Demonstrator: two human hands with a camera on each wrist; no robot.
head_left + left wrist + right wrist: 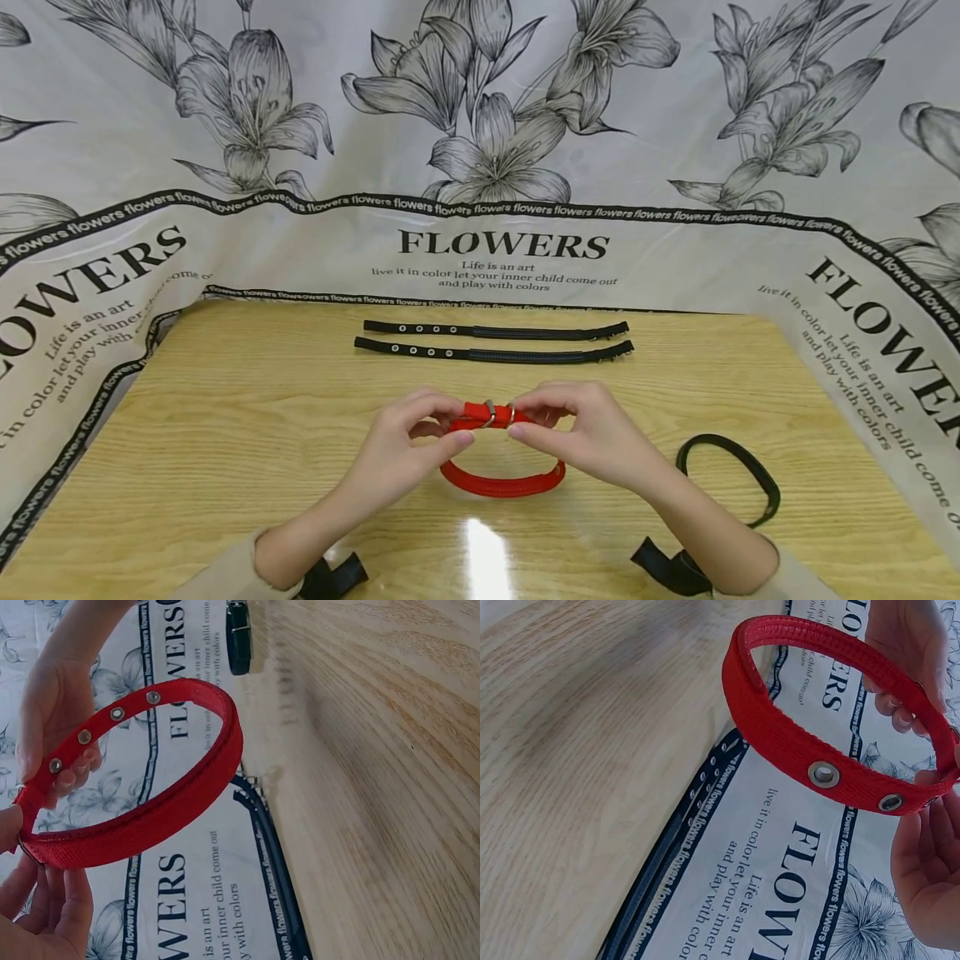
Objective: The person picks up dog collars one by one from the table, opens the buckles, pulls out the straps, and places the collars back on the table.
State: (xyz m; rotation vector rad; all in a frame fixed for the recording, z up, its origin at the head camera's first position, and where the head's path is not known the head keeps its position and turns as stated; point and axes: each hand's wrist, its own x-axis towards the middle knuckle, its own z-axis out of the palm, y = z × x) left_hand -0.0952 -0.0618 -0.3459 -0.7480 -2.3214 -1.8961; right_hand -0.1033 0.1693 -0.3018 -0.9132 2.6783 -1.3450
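A red collar (502,485) is bent into a closed loop, held up above the wooden table. My left hand (405,437) pinches its buckle end between thumb and fingers. On the other side, my right hand (592,429) pinches the strap close to a metal ring (512,415). Between the two hands sits a metal buckle (491,412). Along the strap, metal eyelets (823,774) show in the right wrist view, and the left wrist view shows several in a row. How far the strap end runs through the buckle is partly hidden by the fingers.
Two black collars (525,356) lie straight and parallel at the back of the table (225,433). A black looped collar (772,492) lies at the right, beside my right forearm. Behind the table hangs a flower-printed cloth (502,250), which also lines both sides.
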